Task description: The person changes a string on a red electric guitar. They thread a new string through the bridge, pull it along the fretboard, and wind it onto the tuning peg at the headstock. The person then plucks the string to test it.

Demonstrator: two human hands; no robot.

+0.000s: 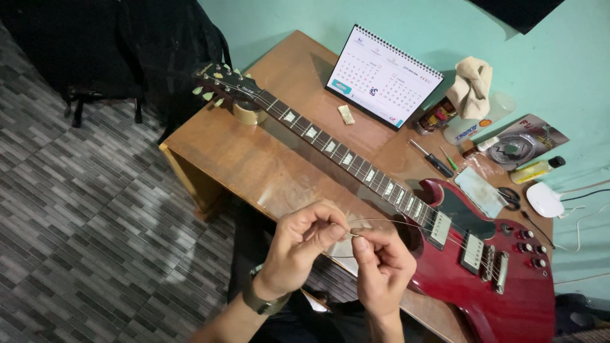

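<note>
A dark red electric guitar (483, 279) lies across a wooden table (254, 159), its neck (337, 152) running up-left to the headstock (222, 86), which rests on a roll of tape (248, 114). My left hand (302, 244) and my right hand (381, 263) meet near the table's front edge, just left of the guitar body. Both pinch a thin wire guitar string (394, 222) that curves away toward the body. A watch sits on my left wrist.
A desk calendar (381, 76) stands at the back. Right of it lie a cloth (471, 86), a bottle, a screwdriver (432, 159), scissors (509, 198), a string packet (524, 145), a yellow bottle (537, 168) and a white mouse (544, 200). A dark chair stands at upper left on the tiled floor.
</note>
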